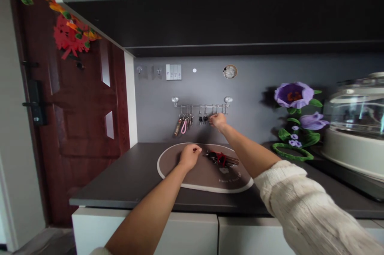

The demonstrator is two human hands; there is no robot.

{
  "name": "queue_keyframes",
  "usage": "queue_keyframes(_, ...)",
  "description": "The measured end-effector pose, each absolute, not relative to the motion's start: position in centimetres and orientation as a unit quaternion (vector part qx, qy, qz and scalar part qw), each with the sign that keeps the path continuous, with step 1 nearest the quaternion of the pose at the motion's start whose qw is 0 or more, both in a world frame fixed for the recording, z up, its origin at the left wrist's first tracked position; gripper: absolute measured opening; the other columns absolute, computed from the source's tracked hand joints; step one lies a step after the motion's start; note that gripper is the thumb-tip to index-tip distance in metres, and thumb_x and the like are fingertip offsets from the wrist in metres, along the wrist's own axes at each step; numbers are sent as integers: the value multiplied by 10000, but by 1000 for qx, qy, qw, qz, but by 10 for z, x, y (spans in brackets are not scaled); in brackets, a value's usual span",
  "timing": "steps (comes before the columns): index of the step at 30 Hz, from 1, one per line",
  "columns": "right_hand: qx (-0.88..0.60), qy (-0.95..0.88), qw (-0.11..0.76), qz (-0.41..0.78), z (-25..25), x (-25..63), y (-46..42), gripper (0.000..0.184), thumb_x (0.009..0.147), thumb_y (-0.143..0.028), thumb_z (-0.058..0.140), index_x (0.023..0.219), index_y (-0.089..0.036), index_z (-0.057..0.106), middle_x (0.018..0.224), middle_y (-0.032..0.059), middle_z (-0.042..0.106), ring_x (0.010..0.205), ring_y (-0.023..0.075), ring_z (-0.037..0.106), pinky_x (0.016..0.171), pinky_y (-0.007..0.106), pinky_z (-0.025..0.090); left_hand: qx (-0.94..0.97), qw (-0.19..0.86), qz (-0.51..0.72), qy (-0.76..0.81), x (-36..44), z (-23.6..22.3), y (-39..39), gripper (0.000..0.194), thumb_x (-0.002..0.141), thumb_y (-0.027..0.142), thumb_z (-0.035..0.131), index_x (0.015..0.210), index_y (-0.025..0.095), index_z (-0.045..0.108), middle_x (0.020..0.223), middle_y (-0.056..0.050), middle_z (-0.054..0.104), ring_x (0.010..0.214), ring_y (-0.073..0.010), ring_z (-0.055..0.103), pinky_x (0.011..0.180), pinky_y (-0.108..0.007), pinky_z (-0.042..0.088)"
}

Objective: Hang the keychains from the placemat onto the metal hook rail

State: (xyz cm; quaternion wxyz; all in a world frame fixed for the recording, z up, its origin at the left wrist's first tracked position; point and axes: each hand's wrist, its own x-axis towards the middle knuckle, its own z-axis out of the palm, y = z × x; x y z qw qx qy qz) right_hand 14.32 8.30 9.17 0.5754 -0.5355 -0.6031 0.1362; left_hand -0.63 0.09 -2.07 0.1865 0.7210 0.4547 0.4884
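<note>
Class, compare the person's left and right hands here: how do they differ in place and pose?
The left hand sits low at the oval mat, the right hand high at the key rail. The left hand is curled, knuckles up; the right hand reaches forward toward the hanging keys. Both hands are bare.

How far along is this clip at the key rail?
Done: several key sets hang on the rail. In hand: the right hand is at the hooks, and whether it holds anything is hidden. The left hand is over the mat, beside a red-strapped key bunch. Left: that bunch lies on the mat, off the rail.
</note>
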Motion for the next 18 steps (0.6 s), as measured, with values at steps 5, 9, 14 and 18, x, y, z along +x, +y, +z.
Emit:
queue_keyframes(5,-554,-546,578,246,87,141,60,92,705,-95,471,678,-119,555,655,45,609,505,82,539,477,198,442,721,189,489,453,-8,-21,1,174,730,242,489,726,142,632,746,-43,647,683,-141,559,669,-255,413)
queue_keyframes(9,-530,-549,582,279,76,142,40,90,709,-102,476,677,-128,556,667,34,612,525,69,540,477,169,420,726,187,484,452,-9,-20,-1,160,727,224,496,746,139,630,739,-32,642,672,-130,555,652,-241,413)
queue_keyframes(14,-515,-566,572,295,56,149,16,87,717,-120,486,694,-125,569,716,52,635,584,75,563,535,174,429,747,156,463,452,-8,-17,-6,148,727,189,503,758,139,638,755,-35,647,687,-126,555,676,-240,420)
queue_keyframes(18,-525,-588,559,256,36,158,3,110,720,-153,492,737,-117,595,761,66,652,645,93,583,617,206,443,765,112,438,459,-7,-15,-10,147,724,165,511,780,154,647,809,-40,650,760,-138,557,734,-252,417)
